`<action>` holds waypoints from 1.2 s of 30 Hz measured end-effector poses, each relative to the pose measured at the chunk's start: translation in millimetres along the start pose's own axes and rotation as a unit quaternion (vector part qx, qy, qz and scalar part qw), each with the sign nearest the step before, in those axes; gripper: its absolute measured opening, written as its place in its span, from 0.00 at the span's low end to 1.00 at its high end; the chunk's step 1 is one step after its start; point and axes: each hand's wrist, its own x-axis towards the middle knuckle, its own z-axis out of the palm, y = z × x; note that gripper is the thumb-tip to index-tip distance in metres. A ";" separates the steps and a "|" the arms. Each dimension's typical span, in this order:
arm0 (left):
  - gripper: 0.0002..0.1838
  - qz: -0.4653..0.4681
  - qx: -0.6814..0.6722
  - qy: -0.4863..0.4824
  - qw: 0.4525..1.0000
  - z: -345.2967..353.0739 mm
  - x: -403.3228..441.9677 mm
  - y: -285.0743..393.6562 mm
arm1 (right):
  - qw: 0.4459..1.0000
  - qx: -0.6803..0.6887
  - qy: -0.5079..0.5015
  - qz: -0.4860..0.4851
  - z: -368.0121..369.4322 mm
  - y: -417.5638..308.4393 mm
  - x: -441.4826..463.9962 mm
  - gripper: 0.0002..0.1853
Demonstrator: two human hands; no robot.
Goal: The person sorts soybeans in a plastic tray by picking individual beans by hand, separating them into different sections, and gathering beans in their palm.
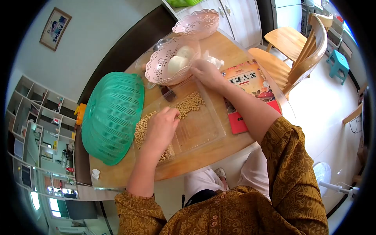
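Observation:
A clear plastic tray (pixel 197 135) with a divider lies on the wooden table, holding pale yellow beans (pixel 190 103) in both sections. Over its divider is my left hand (pixel 161 126), fingers bent together among the beans; whatever they pinch is too small to make out. My right hand (pixel 207 73) is closed at the near right rim of a pink lacy basket (pixel 158 64), its fingertips partly hidden. Two white rounded items (pixel 177 64) sit inside this basket. Just beyond the tray's far edge lies a dark reddish object (pixel 168 93).
A green mesh cover (pixel 113 117) stands at the left. Another pink basket (pixel 197 24) is at the far edge. A red and orange book (pixel 248 84) lies beneath my right forearm, near crumpled white tissue (pixel 213 60). Wooden chairs (pixel 309 55) stand beyond the table (pixel 117 172).

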 end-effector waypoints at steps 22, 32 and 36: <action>0.04 0.051 0.046 -0.051 0.996 13.7 9.3 5.9 | 1.000 0.013 0.005 -0.007 2.1 1.4 0.2 0.12; 0.05 -0.009 -0.005 0.089 0.996 -8.9 1.7 -1.4 | 1.000 0.012 -0.012 0.005 1.4 -1.1 -1.5 0.12; 0.06 -0.104 0.106 0.082 0.986 -34.6 -28.4 -44.6 | 0.999 0.037 0.003 0.023 3.3 0.2 -0.9 0.13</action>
